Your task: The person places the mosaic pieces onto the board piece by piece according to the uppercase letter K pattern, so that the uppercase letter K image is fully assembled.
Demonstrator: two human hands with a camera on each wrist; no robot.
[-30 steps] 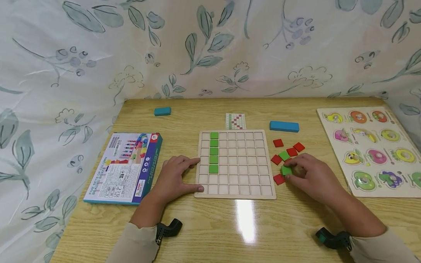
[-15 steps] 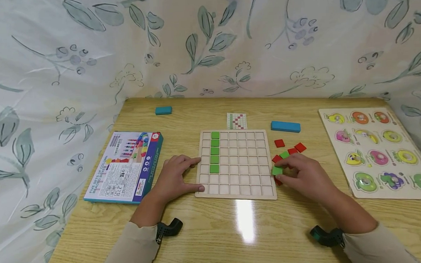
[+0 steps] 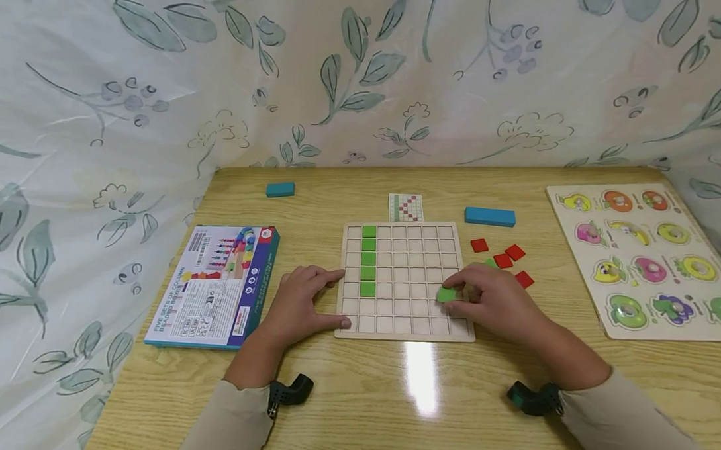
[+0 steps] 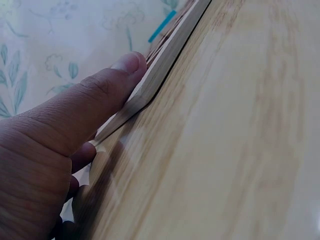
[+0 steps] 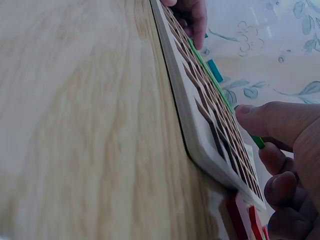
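My right hand (image 3: 491,298) pinches a green square tile (image 3: 446,294) between thumb and fingertips, over the right part of a wooden grid board (image 3: 409,339). In the right wrist view only the tile's green edge (image 5: 257,141) shows past the thumb. Spread at the board's left side, my left hand (image 3: 300,305) rests its thumb (image 4: 127,62) on the near-left corner and touches the left edge with its index finger. Green tiles (image 3: 367,258) fill several squares of the second column. To the right of the board lie several loose red tiles (image 3: 479,245) and a partly hidden green one.
A small pattern card (image 3: 405,207) lies just behind the board. Two blue blocks (image 3: 280,189) (image 3: 490,216) stand farther back. A flat toy box (image 3: 210,286) is at the left, and a wooden fruit puzzle (image 3: 644,261) at the right.
My right hand has carried the green tile left, from beside the loose tiles to over the board's right side. The left hand stays in place.
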